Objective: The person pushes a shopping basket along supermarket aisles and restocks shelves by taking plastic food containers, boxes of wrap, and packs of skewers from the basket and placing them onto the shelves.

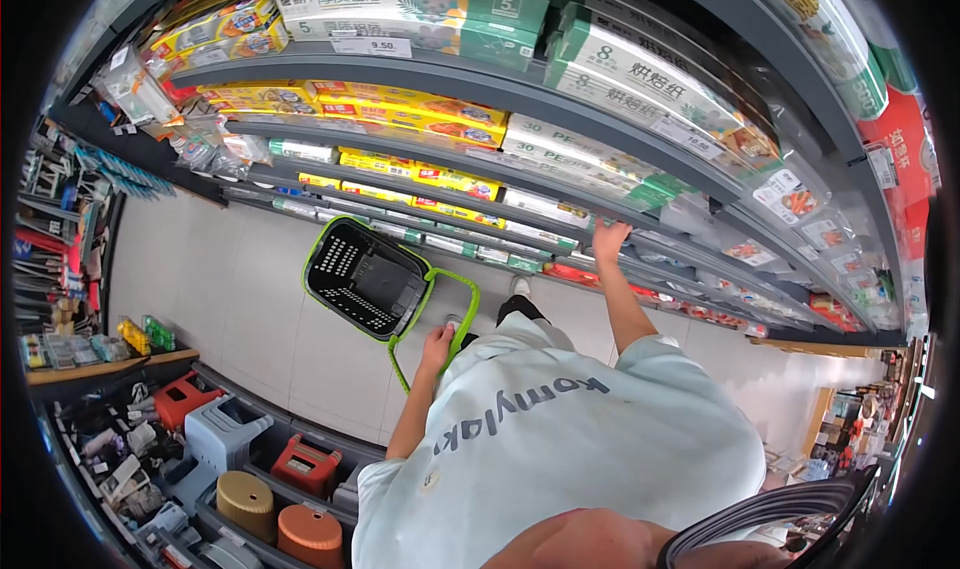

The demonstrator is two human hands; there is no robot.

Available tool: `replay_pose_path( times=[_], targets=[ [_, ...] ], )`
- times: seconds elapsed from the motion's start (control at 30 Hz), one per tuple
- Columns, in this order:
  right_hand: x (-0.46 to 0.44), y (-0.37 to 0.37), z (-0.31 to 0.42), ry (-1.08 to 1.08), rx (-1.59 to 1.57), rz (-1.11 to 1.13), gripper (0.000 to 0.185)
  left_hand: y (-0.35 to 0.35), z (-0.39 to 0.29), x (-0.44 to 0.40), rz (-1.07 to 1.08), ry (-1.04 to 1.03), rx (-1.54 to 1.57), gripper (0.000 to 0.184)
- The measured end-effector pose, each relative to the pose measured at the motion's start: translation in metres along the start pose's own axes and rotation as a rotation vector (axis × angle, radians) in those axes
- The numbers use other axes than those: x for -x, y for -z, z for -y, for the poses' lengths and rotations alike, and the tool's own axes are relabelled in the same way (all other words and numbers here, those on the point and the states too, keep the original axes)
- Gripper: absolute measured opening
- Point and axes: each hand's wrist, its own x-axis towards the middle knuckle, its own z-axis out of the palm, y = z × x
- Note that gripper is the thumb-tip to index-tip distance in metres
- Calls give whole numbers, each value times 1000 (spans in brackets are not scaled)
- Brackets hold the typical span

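Observation:
My left hand (437,348) is closed on the green handle (473,304) of a shopping basket. The black basket (370,277) with a green rim hangs tilted above the floor, and nothing shows inside it. At a lower shelf edge, my right hand (609,241) reaches out with its fingers slightly bent and apart, holding nothing that I can see. Close to it are white and green boxes (545,207) and clear-wrapped packs (690,216).
Tiered shelves (440,84) with yellow, white and green boxes curve across the front. Behind on the left, bins hold a red stool (305,466), a gold stool (245,504) and other goods. Grey tiled floor (240,269) lies between them.

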Motion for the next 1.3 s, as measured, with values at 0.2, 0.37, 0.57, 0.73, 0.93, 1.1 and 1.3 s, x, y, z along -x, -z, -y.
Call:
replay_pose_path(
  times=[0.2,0.37,0.57,0.73,0.93,1.1,1.3],
  targets=[
    [-12,-14,-27,34,-211,-16,54,-18,-46,-6,50,-37,-269,44],
    [-9,-36,-60,-1,-247,34,52,-38,-87,-52,103,-215,-173,57],
    [-7,-8,-26,-109,-379,157,50,-75,-169,-95,232,-322,-114,74],
    [-7,-9,-21,-196,-598,117,48,-124,-270,-117,264,-353,-89,79],
    [-8,8,-17,-303,-698,186,50,-147,-295,-147,284,-222,-101,69],
    [-13,13,-37,-344,-878,338,44,-151,-283,-158,283,-40,-88,63],
    [-17,14,-47,-405,-870,408,42,-156,-272,-164,245,-43,-51,62]
  ],
)
